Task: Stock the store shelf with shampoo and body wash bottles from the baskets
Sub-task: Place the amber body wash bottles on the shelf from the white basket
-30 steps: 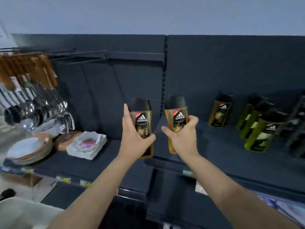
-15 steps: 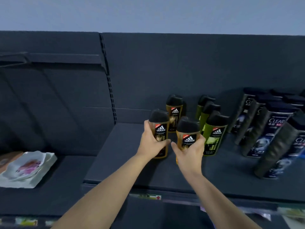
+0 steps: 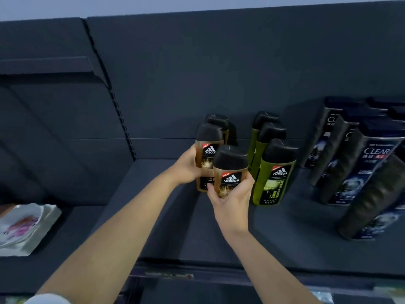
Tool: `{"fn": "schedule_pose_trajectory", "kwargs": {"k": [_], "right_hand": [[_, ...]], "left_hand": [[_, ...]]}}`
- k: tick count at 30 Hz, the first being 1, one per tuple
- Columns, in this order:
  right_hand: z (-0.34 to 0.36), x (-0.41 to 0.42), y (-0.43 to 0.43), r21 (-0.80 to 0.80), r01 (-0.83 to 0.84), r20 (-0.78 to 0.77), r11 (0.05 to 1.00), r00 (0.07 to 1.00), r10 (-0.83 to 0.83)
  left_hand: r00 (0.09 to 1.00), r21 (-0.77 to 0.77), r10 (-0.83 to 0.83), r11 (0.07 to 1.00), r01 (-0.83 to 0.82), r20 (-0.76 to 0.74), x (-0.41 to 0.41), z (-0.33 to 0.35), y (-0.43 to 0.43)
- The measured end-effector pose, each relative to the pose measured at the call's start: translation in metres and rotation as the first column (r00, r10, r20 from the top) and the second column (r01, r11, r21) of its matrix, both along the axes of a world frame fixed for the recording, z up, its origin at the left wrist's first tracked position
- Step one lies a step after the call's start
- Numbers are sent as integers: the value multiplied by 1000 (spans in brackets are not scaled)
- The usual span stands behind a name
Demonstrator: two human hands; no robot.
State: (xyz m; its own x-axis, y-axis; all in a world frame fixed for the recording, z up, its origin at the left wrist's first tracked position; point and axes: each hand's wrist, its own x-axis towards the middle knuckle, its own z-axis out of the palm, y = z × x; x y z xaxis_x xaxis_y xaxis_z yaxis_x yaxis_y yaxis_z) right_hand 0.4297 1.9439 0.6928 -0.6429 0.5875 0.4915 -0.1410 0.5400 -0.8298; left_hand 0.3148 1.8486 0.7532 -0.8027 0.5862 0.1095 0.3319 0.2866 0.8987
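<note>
Dark shelf [image 3: 219, 233] with amber bottles [image 3: 230, 178], matching back panel [image 3: 197, 73], pale wall [image 3: 131, 5].

At the lower left of the frame lies a small stack of white dishes [image 3: 26, 229], square-edged and shallow, the top one bearing a blurred pink flower pattern. They rest on a dark lower ledge [image 3: 72, 244] of the neighbouring bay. Just above their far left corner a sliver of something brown [image 3: 5, 207] shows, too cut off to identify. A dark horizontal rail [image 3: 43, 65] crosses the upper left. A slotted upright [image 3: 115, 104] runs diagonally from the top toward the middle, dividing the two bays. A pale wall [image 3: 197, 3] fills the top edge. A price label strip [image 3: 168, 275], unreadable, sits at bottom centre.
</note>
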Motion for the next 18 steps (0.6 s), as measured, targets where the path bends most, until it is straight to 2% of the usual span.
{"fn": "schedule_pose_trajectory", "kwargs": {"k": [6,18], "right_hand": [[-3,-9,0,-3,11,26,1000,1000,-11],[-3,-18,-3,72,63,58,995,996,-67]], "left_hand": [[989,13,75,997,-74,-129,8,-6,16],[974,-23,132,990,-138,-183,-1,-12,24]]}}
